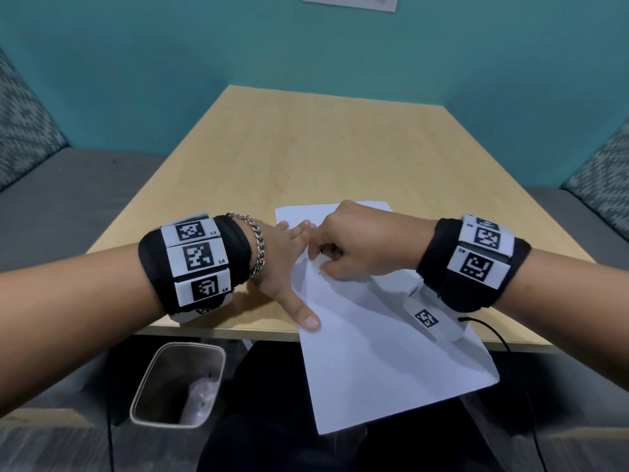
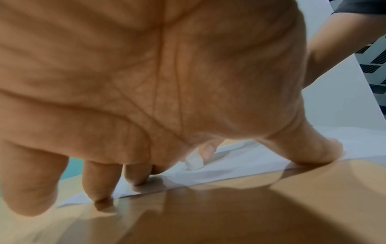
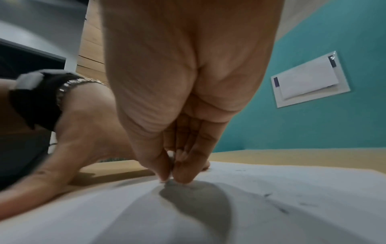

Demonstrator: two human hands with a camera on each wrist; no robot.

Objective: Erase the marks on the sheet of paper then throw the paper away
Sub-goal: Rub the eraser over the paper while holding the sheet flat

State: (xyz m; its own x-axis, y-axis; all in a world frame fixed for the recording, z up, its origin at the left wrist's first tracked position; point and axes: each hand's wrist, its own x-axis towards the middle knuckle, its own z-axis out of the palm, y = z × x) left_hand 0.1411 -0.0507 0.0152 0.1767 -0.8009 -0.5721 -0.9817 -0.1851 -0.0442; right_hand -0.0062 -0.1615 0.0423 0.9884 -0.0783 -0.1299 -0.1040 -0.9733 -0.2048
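The white rectangular sheet of paper [image 1: 381, 338] lay slantwise on the pale wooden table [image 1: 306, 148], and its near end hung out past the table's front edge toward six o'clock! The left hand [image 1: 282, 267] was flat on it, fingers spread: the thumb [image 1: 304, 315] pressed the sheet's left edge, the other fingertips fanned up toward twelve o'clock, some on the paper's left margin and some on bare wood. From the left wrist view the fingertips [image 2: 135, 180] sat right along that paper edge.

And the right hand [image 1: 360, 247] was curled tight, thumb and fingers pressed together and pinching a small white block eraser [image 1: 318, 262], its tip down on the sheet just at three o'clock of the left hand. The eraser showed again past the left palm [image 2: 194, 162]. In the right wrist view the pinched fingertips [image 3: 181, 175] met the paper over their own shadow, and faint dark pencil marks [image 3: 279, 208] lay on the sheet toward four o'clock of them.

Down at seven o'clock, below the table edge, stood a grey open-topped waste bin [image 1: 143, 386] with something pale and crumpled inside. Both wrists wore black bands with black-and-white coded tags, the left one beside a silver chain bracelet [image 1: 257, 247].
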